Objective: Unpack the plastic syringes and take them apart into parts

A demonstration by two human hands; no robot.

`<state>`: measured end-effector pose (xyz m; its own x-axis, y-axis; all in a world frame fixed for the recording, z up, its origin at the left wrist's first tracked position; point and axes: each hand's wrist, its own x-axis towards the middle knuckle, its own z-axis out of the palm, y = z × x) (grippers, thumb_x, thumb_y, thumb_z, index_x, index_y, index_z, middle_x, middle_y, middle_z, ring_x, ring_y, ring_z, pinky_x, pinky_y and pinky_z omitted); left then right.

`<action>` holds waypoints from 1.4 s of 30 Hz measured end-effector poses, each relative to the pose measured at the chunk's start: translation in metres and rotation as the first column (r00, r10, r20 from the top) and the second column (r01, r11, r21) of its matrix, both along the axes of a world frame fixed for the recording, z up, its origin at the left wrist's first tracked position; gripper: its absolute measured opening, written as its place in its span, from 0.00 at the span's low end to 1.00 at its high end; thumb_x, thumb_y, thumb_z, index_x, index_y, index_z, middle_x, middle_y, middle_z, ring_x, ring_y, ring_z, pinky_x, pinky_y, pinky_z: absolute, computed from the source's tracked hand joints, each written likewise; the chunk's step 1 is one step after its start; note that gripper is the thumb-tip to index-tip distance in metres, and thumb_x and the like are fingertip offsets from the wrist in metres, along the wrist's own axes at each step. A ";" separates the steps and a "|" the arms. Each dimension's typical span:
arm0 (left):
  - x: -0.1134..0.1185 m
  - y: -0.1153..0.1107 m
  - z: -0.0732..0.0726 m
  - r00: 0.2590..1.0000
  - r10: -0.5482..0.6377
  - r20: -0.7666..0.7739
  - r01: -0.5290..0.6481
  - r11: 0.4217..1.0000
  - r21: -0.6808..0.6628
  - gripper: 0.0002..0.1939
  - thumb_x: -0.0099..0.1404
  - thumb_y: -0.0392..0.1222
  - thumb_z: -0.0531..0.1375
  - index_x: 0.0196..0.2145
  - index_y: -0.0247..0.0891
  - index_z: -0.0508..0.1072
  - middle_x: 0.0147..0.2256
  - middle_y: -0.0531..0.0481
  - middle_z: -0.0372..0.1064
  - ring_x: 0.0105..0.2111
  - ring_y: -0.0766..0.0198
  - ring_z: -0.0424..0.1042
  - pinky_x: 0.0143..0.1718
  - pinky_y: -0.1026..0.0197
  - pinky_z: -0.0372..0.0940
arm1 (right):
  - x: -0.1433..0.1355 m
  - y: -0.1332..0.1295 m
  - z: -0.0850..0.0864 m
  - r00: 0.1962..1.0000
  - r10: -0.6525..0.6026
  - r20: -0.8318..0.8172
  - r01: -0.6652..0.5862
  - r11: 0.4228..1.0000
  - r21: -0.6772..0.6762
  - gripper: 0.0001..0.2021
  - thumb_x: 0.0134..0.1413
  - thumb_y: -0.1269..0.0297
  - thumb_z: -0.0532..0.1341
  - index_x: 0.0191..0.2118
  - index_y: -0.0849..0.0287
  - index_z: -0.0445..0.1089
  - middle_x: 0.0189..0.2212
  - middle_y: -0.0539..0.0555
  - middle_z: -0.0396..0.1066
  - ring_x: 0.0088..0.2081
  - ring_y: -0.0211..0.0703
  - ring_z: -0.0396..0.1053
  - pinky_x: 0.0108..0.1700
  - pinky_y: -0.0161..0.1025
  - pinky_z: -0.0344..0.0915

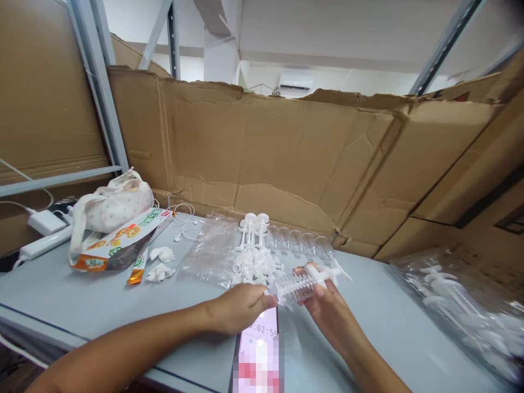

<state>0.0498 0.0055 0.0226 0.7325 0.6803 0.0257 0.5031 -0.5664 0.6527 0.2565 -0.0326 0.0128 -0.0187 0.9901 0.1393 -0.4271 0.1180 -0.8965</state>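
Observation:
A clear, ribbed plastic syringe-like tube (292,288) lies tilted between my hands, with a white plunger-shaped part at its right end. My left hand (245,307) is closed at the tube's left end, thumb and fingers pinched there. Around the right end, my right hand (321,299) wraps its fingers by the white flange. Just behind them is a pile of small white plastic pieces (256,265). White plungers with round ends (254,222) lie beyond the pile. Beside those, several clear ribbed tubes (297,240) form a row. A phone (258,349) showing a timer lies under my left hand.
On the left are a crumpled clear bag (213,251), tissues (161,265), an open snack box (123,243), a white cloth bag (117,202), earphones (184,221) and a power strip (45,244). A plastic bag of white parts (470,311) sits right. Cardboard (266,147) walls the back.

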 end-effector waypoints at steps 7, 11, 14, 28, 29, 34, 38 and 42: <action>-0.004 0.008 0.003 0.951 -0.094 0.296 0.188 0.932 -0.309 0.27 0.63 0.65 0.43 0.25 0.37 0.57 0.22 0.56 0.49 0.22 0.70 0.50 0.22 0.67 0.49 | 0.004 0.002 0.001 1.000 0.010 -0.009 -0.009 0.999 0.034 0.21 0.38 0.56 0.69 0.41 0.47 0.66 0.39 0.51 0.69 0.31 0.43 0.64 0.30 0.38 0.64; -0.004 0.012 0.003 0.965 0.033 0.261 -0.019 0.998 -0.056 0.18 0.66 0.54 0.47 0.32 0.36 0.64 0.29 0.51 0.64 0.29 0.66 0.63 0.29 0.65 0.57 | 0.000 0.005 0.000 0.999 -0.047 0.007 0.047 0.999 0.000 0.19 0.44 0.56 0.66 0.43 0.50 0.66 0.35 0.51 0.70 0.30 0.42 0.64 0.32 0.39 0.64; -0.005 0.012 0.003 0.980 0.079 0.182 -0.104 0.985 0.134 0.14 0.66 0.50 0.51 0.41 0.38 0.65 0.34 0.50 0.69 0.33 0.63 0.67 0.33 0.64 0.59 | -0.003 0.006 0.000 0.998 -0.057 0.006 0.057 0.998 -0.011 0.17 0.45 0.58 0.66 0.44 0.52 0.67 0.34 0.52 0.70 0.32 0.43 0.64 0.34 0.40 0.64; 0.002 -0.009 -0.002 0.993 -0.025 0.115 0.040 0.991 -0.130 0.24 0.66 0.60 0.38 0.26 0.39 0.54 0.19 0.57 0.50 0.19 0.68 0.54 0.23 0.65 0.53 | 0.001 -0.004 0.003 1.000 -0.011 0.029 0.010 1.000 0.017 0.18 0.42 0.52 0.67 0.40 0.49 0.68 0.39 0.51 0.70 0.30 0.40 0.62 0.30 0.37 0.62; 0.002 -0.009 0.000 0.973 -0.105 0.204 0.163 0.942 -0.293 0.25 0.65 0.62 0.35 0.24 0.40 0.51 0.19 0.58 0.44 0.17 0.70 0.48 0.21 0.66 0.50 | 0.002 -0.006 0.005 1.000 -0.005 0.022 0.005 1.000 0.026 0.20 0.38 0.51 0.68 0.40 0.48 0.68 0.39 0.51 0.70 0.30 0.41 0.62 0.29 0.37 0.61; 0.001 -0.004 0.004 0.964 -0.073 0.256 0.148 0.947 -0.285 0.26 0.66 0.62 0.37 0.28 0.39 0.59 0.19 0.56 0.51 0.19 0.69 0.53 0.22 0.66 0.52 | 0.003 -0.006 0.011 0.999 -0.048 0.026 0.047 0.998 0.050 0.21 0.36 0.51 0.69 0.39 0.48 0.68 0.40 0.51 0.71 0.30 0.41 0.63 0.29 0.37 0.61; -0.002 0.004 -0.002 0.990 0.117 0.078 -0.138 0.921 0.364 0.18 0.66 0.55 0.48 0.44 0.39 0.64 0.36 0.46 0.70 0.35 0.58 0.68 0.36 0.60 0.59 | 0.001 0.001 0.006 0.992 -0.111 0.059 0.110 0.994 0.019 0.18 0.43 0.53 0.67 0.41 0.50 0.67 0.42 0.53 0.71 0.30 0.43 0.65 0.32 0.41 0.64; -0.004 0.004 -0.005 0.993 0.118 -0.028 -0.085 0.841 0.534 0.16 0.67 0.50 0.47 0.40 0.36 0.67 0.34 0.43 0.72 0.34 0.56 0.69 0.35 0.58 0.58 | -0.003 0.002 0.004 0.992 -0.120 0.045 0.121 0.993 -0.019 0.21 0.45 0.54 0.66 0.46 0.53 0.67 0.39 0.55 0.71 0.28 0.41 0.65 0.32 0.41 0.65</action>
